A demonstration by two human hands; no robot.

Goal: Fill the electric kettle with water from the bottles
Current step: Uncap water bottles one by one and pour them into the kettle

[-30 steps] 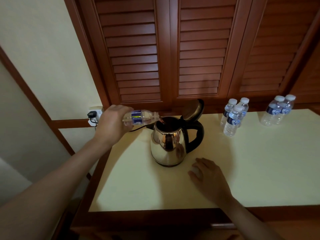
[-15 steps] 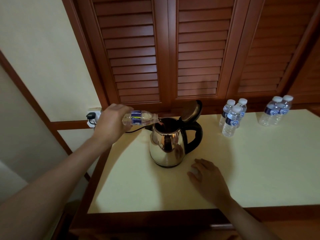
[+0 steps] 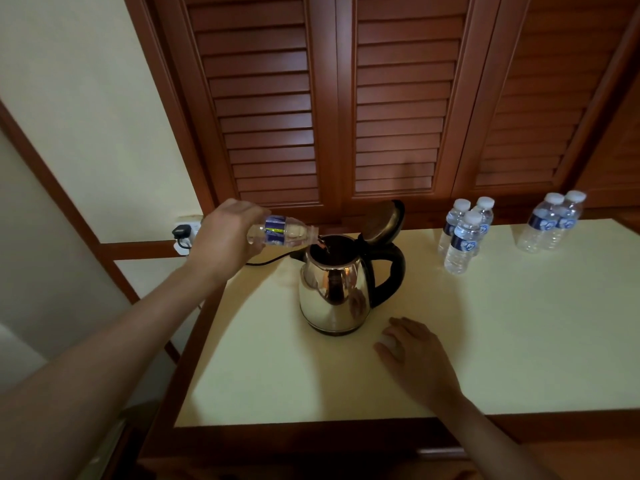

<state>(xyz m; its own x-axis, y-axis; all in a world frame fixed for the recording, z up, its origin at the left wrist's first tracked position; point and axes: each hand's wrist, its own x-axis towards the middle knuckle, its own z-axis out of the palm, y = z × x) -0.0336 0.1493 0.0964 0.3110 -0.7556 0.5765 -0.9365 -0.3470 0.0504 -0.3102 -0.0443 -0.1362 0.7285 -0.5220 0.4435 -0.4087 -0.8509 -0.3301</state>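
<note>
So the left hand (image 3: 228, 237) has its fingers wrapped round the base end of a small water bottle (image 3: 282, 232), tipped almost flat with the neck right over the open mouth of the kettle (image 3: 334, 289), and a thin stream is going in. The kettle sits on the desk (image 3: 519, 341) towards the back left, lid (image 3: 382, 221) flipped up, black handle (image 3: 391, 271) pointing right. The right hand (image 3: 412, 358) lies palm down on the desk just in front of the kettle, fingers relaxed, resting on something small and pale (image 3: 388, 341) — maybe the cap, too small to tell. Handling-wise, I reckon these thin plastic bottles are light and squishy, so holding it low on the body like that is fine as long as you don't squeeze hard, or it'll gush and splash off the rim. It looks mostly drained, so it should weigh next to nothing now. The kettle is the opposite: stiff, shiny steel, probably slick on the body, and getting heavier with every bottle. If it has to move, I'd take the handle, never the polished sides. There's a cord (image 3: 266, 261) running off to a wall plug (image 3: 183, 233) on the left, so I'd watch for drips that way. Three full bottles (image 3: 464, 237) stand near the kettle's right and two more bottles (image 3: 554, 221) stand further along, all capped and upright — those will be firmer and heavier, best grabbed round the middle by the label.
</note>
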